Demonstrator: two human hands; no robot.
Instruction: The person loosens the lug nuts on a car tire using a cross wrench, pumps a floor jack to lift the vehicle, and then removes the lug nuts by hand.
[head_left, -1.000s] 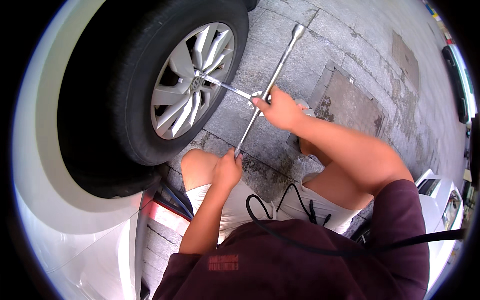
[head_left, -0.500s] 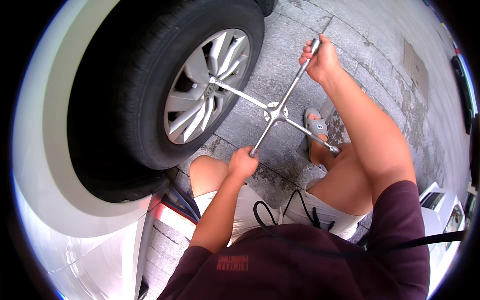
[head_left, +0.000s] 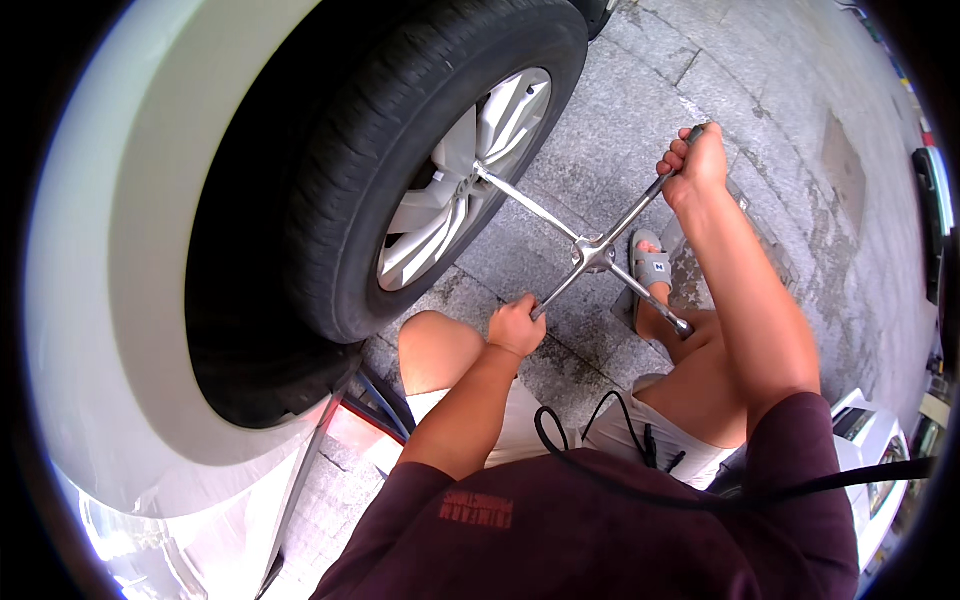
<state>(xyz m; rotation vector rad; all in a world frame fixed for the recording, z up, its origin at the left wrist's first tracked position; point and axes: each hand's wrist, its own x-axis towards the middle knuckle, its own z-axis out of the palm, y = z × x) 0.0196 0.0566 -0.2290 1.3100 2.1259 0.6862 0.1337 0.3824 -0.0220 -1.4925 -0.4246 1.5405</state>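
Both my hands grip a chrome four-way lug wrench (head_left: 594, 254). My left hand (head_left: 516, 325) is closed round the end of its near arm. Up and to the right, my right hand (head_left: 697, 170) wraps the opposite arm near its socket end. A third arm reaches to the silver alloy wheel (head_left: 465, 165), its tip against the hub area; whether it sits on a lug nut is too small to tell. The fourth arm points back toward my right knee. A black tyre (head_left: 350, 190) surrounds the wheel.
The pale car's fender (head_left: 90, 300) curves round the tyre on the left. Below it lies a red-edged object (head_left: 370, 422) beside my left knee. Grey paving (head_left: 620, 100) spreads out beyond the wheel. A black cord (head_left: 700, 505) crosses my front. My sandalled foot (head_left: 652, 265) is under the wrench.
My right hand has come down and nearer with its arm of the lug wrench, so the wrench has turned clockwise. The whole view has shifted, putting the wheel farther right.
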